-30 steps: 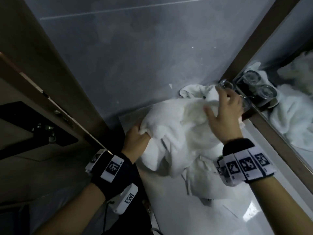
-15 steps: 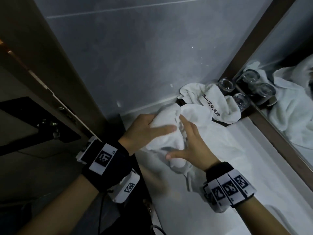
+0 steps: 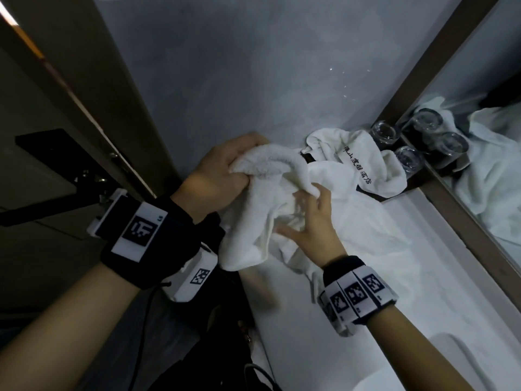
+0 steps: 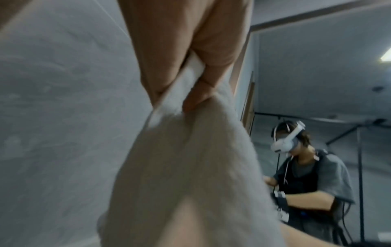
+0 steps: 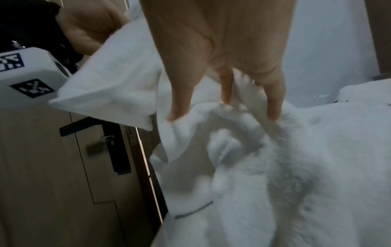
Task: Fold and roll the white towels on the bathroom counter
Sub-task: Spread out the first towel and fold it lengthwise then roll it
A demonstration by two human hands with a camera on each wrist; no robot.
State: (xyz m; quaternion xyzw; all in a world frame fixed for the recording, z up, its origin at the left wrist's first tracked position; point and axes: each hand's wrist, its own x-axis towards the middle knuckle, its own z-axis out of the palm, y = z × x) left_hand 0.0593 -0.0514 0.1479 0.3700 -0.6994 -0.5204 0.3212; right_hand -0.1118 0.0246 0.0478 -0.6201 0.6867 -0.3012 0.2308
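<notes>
Nearest, the right hand point(image 3: 310, 221) has come off the far corner, where it reached toward the glasses a second ago, and now works in the crumpled white terry towel point(image 3: 262, 210). Its fingers point(image 5: 273, 100) are nearly straight and dig into the folds, thumb and forefinger nipping a soft edge, in the right wrist view. Just left of them and slightly farther, the left hand point(image 3: 222, 170) has climbed from the towel's lower edge to its top. The left fingers point(image 4: 203, 90) are curled tight round a bunched corner, lifting it clear of the white tabletop point(image 3: 394, 292), while the rest of the cloth hangs and trails onto it. So the towel is gathered, not yet spread; my judgement is that the fold has not begun and both hands are hunting for corners. Beyond the fingers, a second white towel with dark printed lettering point(image 3: 352, 156) lies heaped against the wall, unfolded. Beside it stand clear drinking glasses point(image 3: 394, 148).
</notes>
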